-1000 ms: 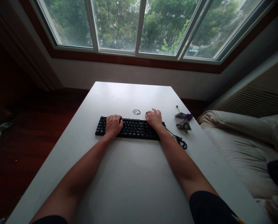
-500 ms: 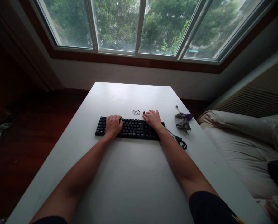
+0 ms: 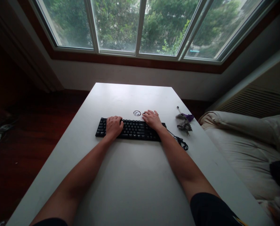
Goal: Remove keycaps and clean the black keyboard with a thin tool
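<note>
A black keyboard (image 3: 135,129) lies across the white table (image 3: 130,175) in front of me. My left hand (image 3: 114,126) rests over its left part, the fingers bent over the far edge and the thumb against the keys. Over the right part of the keyboard reaches my right hand (image 3: 152,119), with some fingers spread. At its left fingertips is a small black piece (image 3: 144,113), mostly covered and too small to name. Just left of that, behind the keyboard, sits a small round dark-rimmed item (image 3: 137,113) with a pale, shiny middle.
The keyboard's coiled black cable (image 3: 182,143) lies to the right. Beyond it are a crumpled grey cloth (image 3: 183,123), something purple (image 3: 189,117) and a thin white stick (image 3: 178,108). A beige sofa (image 3: 239,147) stands along the table's right side; a window (image 3: 116,28) is ahead.
My right hand has shifted slightly left, and the small black piece at its fingertips has moved with it and shows less. My left hand and the keyboard stay put.
</note>
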Available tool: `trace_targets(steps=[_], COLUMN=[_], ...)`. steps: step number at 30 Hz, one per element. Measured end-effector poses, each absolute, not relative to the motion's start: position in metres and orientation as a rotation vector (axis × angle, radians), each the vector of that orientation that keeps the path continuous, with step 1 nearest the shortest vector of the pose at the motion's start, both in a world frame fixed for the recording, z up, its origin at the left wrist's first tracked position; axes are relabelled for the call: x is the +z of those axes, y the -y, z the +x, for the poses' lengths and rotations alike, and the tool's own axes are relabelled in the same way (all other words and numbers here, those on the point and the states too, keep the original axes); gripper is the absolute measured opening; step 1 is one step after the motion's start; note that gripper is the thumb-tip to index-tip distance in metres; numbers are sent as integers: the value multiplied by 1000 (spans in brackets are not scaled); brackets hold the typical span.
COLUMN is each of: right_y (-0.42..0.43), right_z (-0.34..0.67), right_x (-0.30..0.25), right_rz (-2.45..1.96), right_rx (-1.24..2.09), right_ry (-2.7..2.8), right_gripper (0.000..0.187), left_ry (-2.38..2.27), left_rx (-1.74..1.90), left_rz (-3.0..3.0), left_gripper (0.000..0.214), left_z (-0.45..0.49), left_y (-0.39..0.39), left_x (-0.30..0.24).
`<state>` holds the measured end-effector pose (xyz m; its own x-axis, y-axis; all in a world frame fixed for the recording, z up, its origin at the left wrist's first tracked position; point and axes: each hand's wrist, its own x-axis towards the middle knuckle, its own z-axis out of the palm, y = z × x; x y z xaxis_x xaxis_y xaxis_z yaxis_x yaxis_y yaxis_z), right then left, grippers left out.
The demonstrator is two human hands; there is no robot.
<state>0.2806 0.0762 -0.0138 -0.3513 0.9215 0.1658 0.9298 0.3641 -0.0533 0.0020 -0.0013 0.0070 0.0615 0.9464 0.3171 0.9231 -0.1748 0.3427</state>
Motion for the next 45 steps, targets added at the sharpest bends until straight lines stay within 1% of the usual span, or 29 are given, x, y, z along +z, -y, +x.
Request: trace_targets(steps=[9, 21, 26, 30, 34, 37, 42, 45], right_y=[-78, -78, -73, -71, -72, -72, -73, -73], right_z=[282, 283, 280, 281, 282, 279, 269, 268], right_x=[-16, -16, -9, -4, -2, -1, 3, 3], right_rz=[-1680, -1678, -1646, -1623, -1594, -1501, -1113, -918], right_rx=[5, 64, 24, 75, 260, 496, 1045, 1250], right_ry=[2447, 2511, 2347, 2143, 1876, 1720, 1346, 1181], right_gripper=[40, 47, 41, 37, 32, 30, 36, 37], left_ry=[-1989, -1999, -1980, -1988, -2006, -1999, -1993, -1997], left_rx=[748, 737, 764, 749, 728, 743, 745, 752], left_rz=[2273, 2262, 2273, 2258, 2267, 2285, 2281, 2274], left_gripper=[27, 27, 27, 27, 26, 26, 27, 27], left_z=[1, 3, 2, 2, 2, 1, 1, 1], left_y=[1, 0, 0, 0, 0, 0, -1, 0], left_x=[6, 6, 5, 5, 5, 4, 3, 3])
